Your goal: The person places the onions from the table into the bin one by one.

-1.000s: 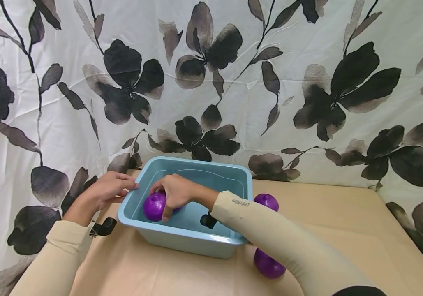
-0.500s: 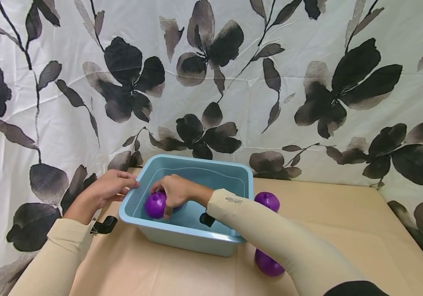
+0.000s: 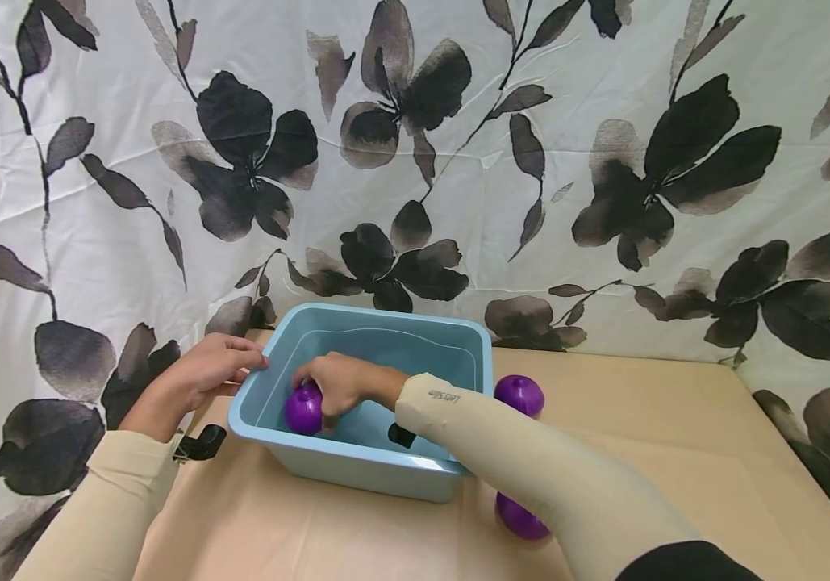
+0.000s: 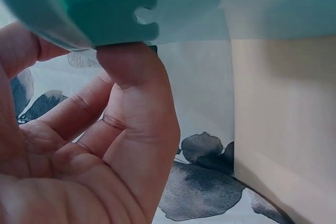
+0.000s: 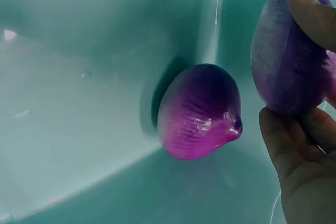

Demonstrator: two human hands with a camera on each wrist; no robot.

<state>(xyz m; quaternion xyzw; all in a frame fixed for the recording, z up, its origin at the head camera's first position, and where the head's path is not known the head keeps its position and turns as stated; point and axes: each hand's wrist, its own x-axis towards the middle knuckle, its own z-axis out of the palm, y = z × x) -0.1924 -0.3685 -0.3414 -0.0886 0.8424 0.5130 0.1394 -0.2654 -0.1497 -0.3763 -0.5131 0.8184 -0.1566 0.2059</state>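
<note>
A light blue plastic basin (image 3: 356, 476) stands on the table, tallest in the middle of the head view. My left hand (image 3: 207, 375) pinches its left rim; the left wrist view shows the thumb (image 4: 139, 72) pressed against the rim's underside. Inside the basin my right hand (image 3: 338, 387) grips a shiny purple onion (image 3: 303, 409) close to the left wall. Thumb and fingers sit on opposite sides of that held onion (image 5: 289, 51) in the right wrist view. A second purple onion with a pointed tip (image 5: 202, 114) lies on the basin floor beside it.
Two more purple onions lie right of the basin: one at the back (image 3: 519, 394), one in front (image 3: 522, 516) partly covered by the right sleeve (image 3: 531, 452). The table (image 3: 676, 452) ends against a floral curtain (image 3: 502, 186).
My right hand and its onion have sunk slightly lower in the basin. The purple patch earlier visible past the thumb is now hidden. My left hand stays at the rim.
</note>
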